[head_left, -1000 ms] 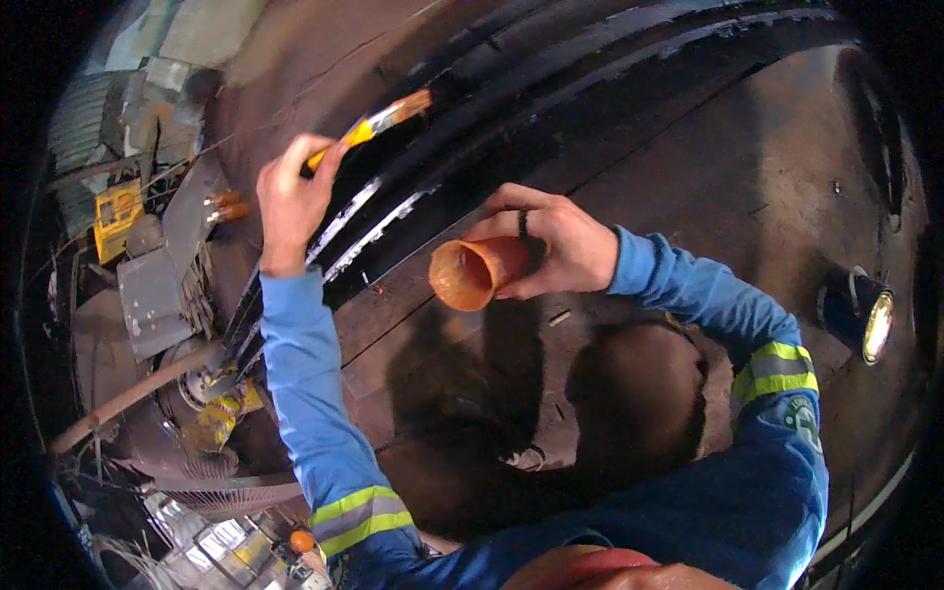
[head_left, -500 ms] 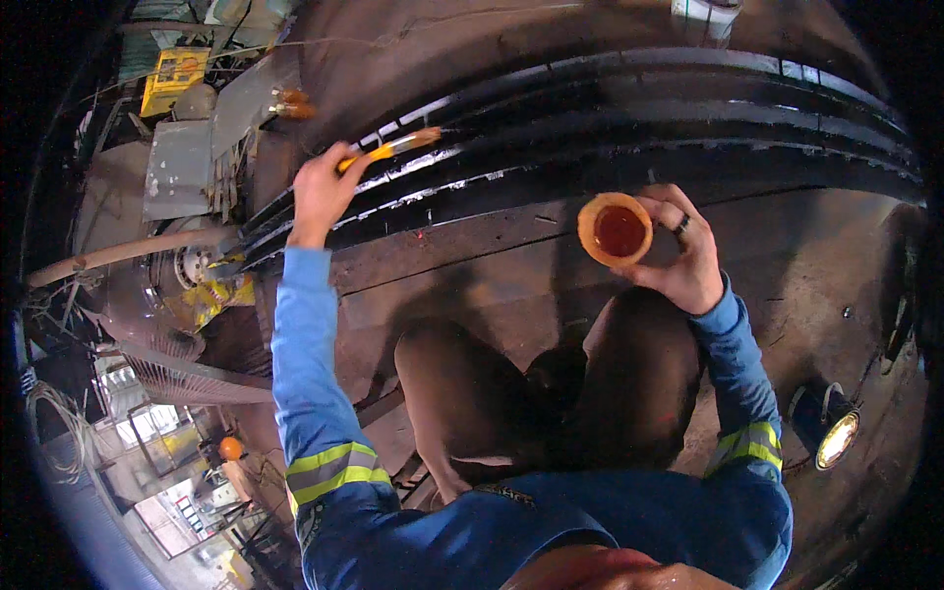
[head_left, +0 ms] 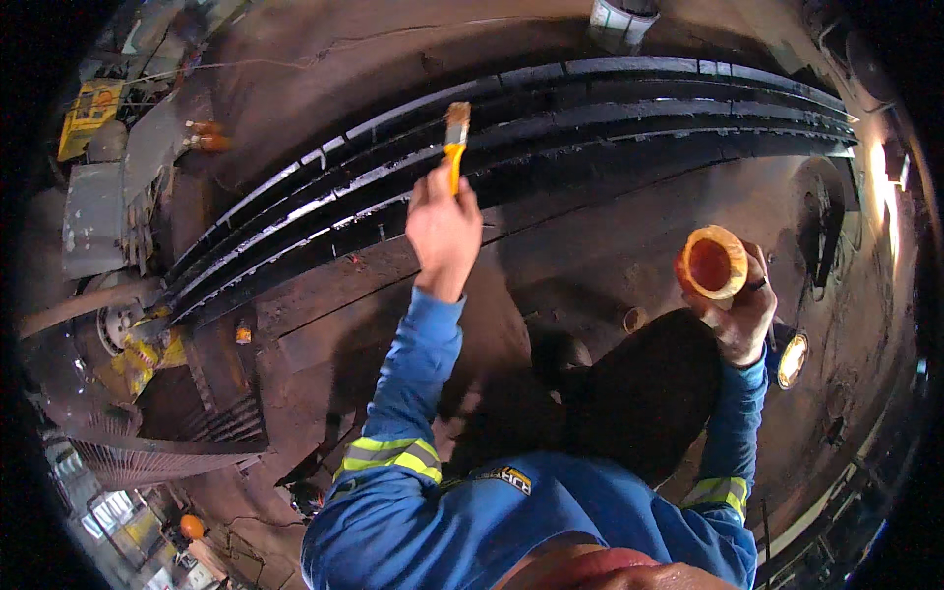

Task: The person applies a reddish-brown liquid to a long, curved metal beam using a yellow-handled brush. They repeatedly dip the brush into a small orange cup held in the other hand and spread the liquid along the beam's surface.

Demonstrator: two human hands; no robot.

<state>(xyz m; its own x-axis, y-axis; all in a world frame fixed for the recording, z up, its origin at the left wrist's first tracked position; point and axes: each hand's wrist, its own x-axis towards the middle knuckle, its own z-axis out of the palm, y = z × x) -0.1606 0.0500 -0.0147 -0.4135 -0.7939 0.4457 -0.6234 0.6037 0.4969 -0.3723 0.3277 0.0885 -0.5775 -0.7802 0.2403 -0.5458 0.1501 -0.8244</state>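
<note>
My left hand is closed around the yellow handle of a paintbrush. The brush points away from me, its brown-stained bristles over the long black metal bars; whether they touch the metal I cannot tell. On the right, my right hand grips an orange cup with red-brown liquid inside, held above the floor on the near side of the bars. The cup's open top faces up and tilts a little.
A lit work lamp stands right of my knees. Beyond the bars is a white bucket. At the left are a yellow box, a grey metal panel and a ribbed metal piece. A thin cable crosses the far floor.
My left hand has moved right along the bars, and the brush has turned to point away from me. My right hand and the cup have shifted right and slightly nearer. The whole view has turned.
</note>
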